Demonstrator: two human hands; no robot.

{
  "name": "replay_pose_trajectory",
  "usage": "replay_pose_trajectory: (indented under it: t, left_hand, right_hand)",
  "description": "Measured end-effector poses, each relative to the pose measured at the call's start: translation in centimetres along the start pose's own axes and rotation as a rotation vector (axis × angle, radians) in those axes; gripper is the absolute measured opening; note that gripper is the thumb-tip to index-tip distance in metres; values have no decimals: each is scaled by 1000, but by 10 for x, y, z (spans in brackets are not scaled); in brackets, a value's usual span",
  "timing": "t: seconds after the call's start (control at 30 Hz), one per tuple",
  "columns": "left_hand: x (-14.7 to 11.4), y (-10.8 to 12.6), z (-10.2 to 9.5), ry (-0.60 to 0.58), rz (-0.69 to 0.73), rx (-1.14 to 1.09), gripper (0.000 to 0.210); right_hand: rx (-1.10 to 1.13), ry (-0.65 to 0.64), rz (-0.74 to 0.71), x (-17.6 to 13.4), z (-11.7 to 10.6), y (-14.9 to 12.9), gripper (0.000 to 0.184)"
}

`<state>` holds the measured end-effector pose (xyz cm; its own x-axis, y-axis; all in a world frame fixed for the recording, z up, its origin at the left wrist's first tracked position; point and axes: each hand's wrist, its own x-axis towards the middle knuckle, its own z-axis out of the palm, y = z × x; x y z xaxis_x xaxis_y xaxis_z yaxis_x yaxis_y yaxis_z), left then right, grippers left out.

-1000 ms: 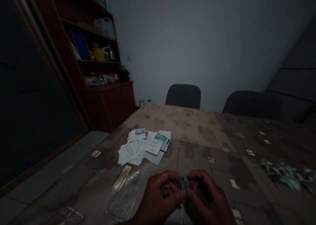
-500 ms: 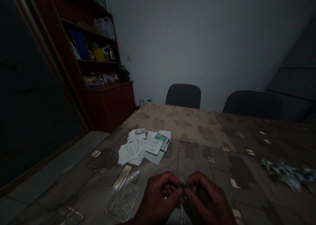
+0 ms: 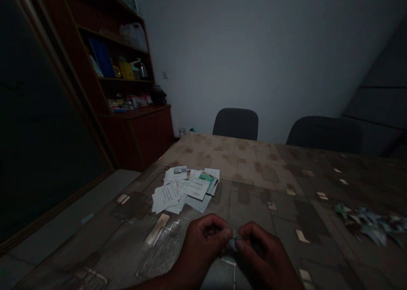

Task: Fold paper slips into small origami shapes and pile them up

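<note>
Low in the head view, my left hand [image 3: 208, 241] and my right hand [image 3: 262, 249] face each other above the table, both closed in a pinch. Between their fingertips is a small, pale grey-green piece of paper [image 3: 234, 241], mostly hidden by the fingers and dim, so its exact shape is unclear. Beyond my left hand lies a loose, overlapping pile of printed white cards [image 3: 182, 189], one with a green picture. Off to the right of my right hand is a heap of crumpled or folded paper pieces [image 3: 370, 224].
A patterned cloth covers the table [image 3: 254, 167]. One grey chair [image 3: 235, 124] and another dark chair [image 3: 324, 134] stand at its far side by the wall. To the left is a red-brown cabinet [image 3: 140, 131] with filled shelves. The room is dim.
My left fingers have shifted up slightly and closed more tightly, and the hands have turned a little around the small piece. The card pile and the paper heap have not moved.
</note>
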<state>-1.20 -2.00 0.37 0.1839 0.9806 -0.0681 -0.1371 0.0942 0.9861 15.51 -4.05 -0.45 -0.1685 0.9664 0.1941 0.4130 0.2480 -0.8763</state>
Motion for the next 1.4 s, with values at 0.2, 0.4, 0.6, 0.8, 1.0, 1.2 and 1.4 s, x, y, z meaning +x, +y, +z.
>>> replay_pose_trajectory:
  t: [0.2,0.4,0.6,0.8,1.0,1.2,1.4]
  left_hand:
    - [-1,3,-1,-16,21,-4,13]
    - [-3,8,-2,-73,91,-28,17]
    - [5,-3,-3,-80,-72,-128,29]
    - [11,-6,-5,-62,-83,-106,25]
    - [16,-9,-6,-64,-56,101,11]
    - [12,-9,-2,-253,-2,256,20]
    - [12,-9,-1,-380,32,531,30]
  right_hand:
    - [-120,24,-143,1,-6,0,17]
    - [-167,52,-250,-1,-7,-6,19]
    - [6,16,-13,1,-1,-4,24]
    - [187,70,120,1,6,-2,20]
    - [-62,-141,59,5,-10,-5,10]
    - [-174,15,0,20,-42,-16,14]
    - [-118,4,24,28,-47,-8,15]
